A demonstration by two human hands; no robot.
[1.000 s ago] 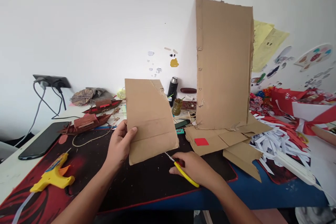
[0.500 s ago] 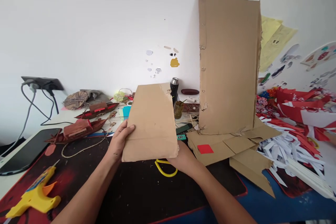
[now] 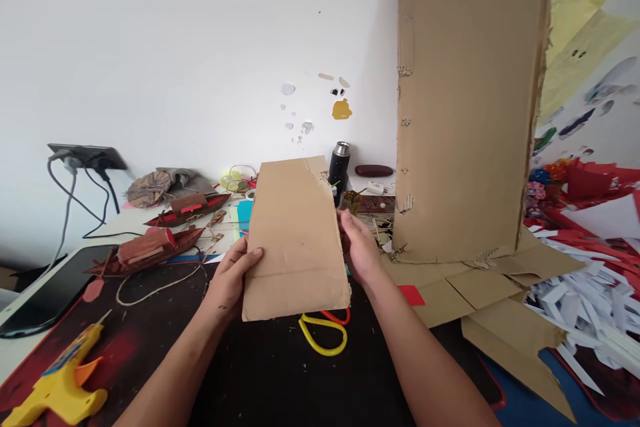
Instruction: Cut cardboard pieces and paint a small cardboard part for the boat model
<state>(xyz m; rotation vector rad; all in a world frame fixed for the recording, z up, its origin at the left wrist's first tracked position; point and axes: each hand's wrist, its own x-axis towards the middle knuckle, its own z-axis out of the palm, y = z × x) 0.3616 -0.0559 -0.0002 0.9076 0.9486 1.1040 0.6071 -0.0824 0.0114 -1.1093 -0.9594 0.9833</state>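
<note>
1. Above a dark desk mat (image 3: pixel 275 377), a cardboard piece (image 3: pixel 295 233) is held up before the person, with a crease across its lower part and ragged, exposed corrugation at its upper right.
2. The left hand (image 3: pixel 230 277) is closed on the piece's left edge, thumb on the front face, fingers reaching behind.
3. The right hand (image 3: pixel 363 250) is half curled at the opposite edge, thumb raised; its fingers are partly hidden, so whether it grips cannot be told.
4. Supporting both edges evenly seems best, so that the panel does not bend at the crease; pressure near the ragged corner should be light, as that is probably its weakest part.
5. Below the lower edge, scissors (image 3: pixel 327 352) show only yellow and red handles; fingers are best kept clear of the unseen blades.
6. Toward the left, a yellow glue gun (image 3: pixel 65 380) lies on the mat; beyond it are model boats (image 3: pixel 150 247) and a dark-screened device (image 3: pixel 55 290).
7. On the right, a large cardboard sheet (image 3: pixel 470 100) stands upright by a pale wall (image 3: pixel 200 47), with flat cardboard offcuts (image 3: pixel 515 333) at its foot and white paper strips (image 3: pixel 575 300) heaped beyond.
8. Near the wall, a black flask (image 3: pixel 339 170) stands upright.
</note>
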